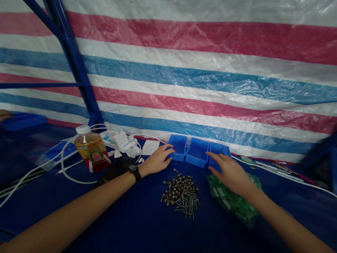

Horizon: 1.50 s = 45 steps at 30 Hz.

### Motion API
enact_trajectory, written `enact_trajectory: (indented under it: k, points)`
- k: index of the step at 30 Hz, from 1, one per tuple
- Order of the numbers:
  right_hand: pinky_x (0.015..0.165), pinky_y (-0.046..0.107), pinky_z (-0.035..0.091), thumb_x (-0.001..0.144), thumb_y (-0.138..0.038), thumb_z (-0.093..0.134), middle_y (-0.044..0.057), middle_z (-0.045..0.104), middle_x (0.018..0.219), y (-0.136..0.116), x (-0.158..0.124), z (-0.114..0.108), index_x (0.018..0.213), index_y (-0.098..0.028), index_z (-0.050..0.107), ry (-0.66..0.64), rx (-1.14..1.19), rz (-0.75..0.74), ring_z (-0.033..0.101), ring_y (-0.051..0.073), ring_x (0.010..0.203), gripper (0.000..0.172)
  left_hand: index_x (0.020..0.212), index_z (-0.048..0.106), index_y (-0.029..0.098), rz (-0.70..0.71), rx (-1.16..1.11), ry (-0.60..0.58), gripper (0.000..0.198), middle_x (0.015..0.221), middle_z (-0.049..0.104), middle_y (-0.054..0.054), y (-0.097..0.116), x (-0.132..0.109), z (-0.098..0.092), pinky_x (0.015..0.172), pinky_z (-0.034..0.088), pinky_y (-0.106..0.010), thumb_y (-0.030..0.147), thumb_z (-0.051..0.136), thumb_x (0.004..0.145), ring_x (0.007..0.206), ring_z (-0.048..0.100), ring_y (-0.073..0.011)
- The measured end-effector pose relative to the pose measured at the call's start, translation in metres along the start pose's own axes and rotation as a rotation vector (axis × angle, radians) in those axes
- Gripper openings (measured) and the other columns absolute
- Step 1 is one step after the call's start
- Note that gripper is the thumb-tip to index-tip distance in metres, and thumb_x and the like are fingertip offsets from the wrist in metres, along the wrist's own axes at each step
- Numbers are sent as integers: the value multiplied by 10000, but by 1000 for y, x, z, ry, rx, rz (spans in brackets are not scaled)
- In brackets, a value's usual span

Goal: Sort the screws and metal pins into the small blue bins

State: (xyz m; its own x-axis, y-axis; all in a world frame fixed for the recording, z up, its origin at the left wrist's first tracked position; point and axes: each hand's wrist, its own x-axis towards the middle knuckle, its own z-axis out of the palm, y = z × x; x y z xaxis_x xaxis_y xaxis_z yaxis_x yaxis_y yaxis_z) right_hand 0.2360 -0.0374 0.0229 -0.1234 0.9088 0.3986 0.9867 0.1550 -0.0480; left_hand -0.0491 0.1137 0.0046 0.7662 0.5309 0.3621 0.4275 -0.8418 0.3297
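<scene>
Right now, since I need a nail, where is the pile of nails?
In the head view, the pile of nails lies below the three blue bins, between the left hand and right hand, beside the green plastic bag.

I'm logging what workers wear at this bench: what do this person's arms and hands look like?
Both forearms are bare, with no sleeves or gloves on the left hand or the right hand. A black wristwatch with a round dark face and a black strap sits on the left wrist. The right wrist shows no watch or band.
</scene>
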Motion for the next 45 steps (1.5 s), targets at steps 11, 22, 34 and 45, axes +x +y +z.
enact_trajectory:
  k: [11, 22, 34, 45]
  points:
    - [864, 370, 494, 983, -255, 503, 89, 602, 991, -9, 27, 21, 1120, -196, 646, -83, 85, -134, 616, 240, 950, 207, 1122, 620, 185, -38, -53, 37, 255, 1341, 526, -117, 4, -8, 1, 1106, 416, -418, 360, 562, 947, 1260, 520, -255]
    - [850, 337, 481, 961, -246, 556, 91, 621, 1044, -1, 50, 29, 1131, -193, 654, -161, 138, -113, 643, 225, 924, 204, 1049, 654, 210, -155, 101, 179, 414, 1070, 579, -77, 12, -3, 15, 960, 458, -394, 577, 485, 962, 1044, 573, -250]
    - [896, 355, 490, 924, -208, 586, 97, 667, 1126, -22, 42, 19, 1267, -227, 631, -242, 163, -139, 661, 259, 1016, 347, 827, 639, 191, -288, 186, 217, 574, 843, 640, -56, 5, -3, 9, 765, 430, -334, 753, 525, 837, 852, 608, -259]
    - [891, 375, 501, 959, -160, 489, 111, 668, 1159, -6, 50, 24, 1496, -258, 434, -217, 84, -139, 661, 259, 1013, 548, 914, 654, 182, -282, 282, 253, 546, 945, 652, -80, 7, 6, 19, 850, 451, -356, 702, 487, 894, 934, 614, -271]
